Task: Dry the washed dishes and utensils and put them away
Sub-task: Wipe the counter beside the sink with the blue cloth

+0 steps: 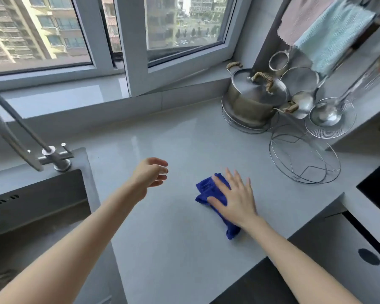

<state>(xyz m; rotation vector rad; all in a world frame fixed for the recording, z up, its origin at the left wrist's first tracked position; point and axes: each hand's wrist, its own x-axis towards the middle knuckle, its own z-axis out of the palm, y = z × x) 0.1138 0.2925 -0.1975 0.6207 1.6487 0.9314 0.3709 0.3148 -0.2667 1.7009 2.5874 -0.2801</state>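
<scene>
On the table (173, 242) the right hand (235, 199) lay flat on a blue cloth (205, 189), the left hand (150, 174) slack and empty; steel pot (248, 106) and ladle (325, 116) looked stowed, little left.

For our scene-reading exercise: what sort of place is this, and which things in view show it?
Most likely a home kitchen: a sink with a tap, a lidded pot on a wire stand, and a ladle beside it.
</scene>
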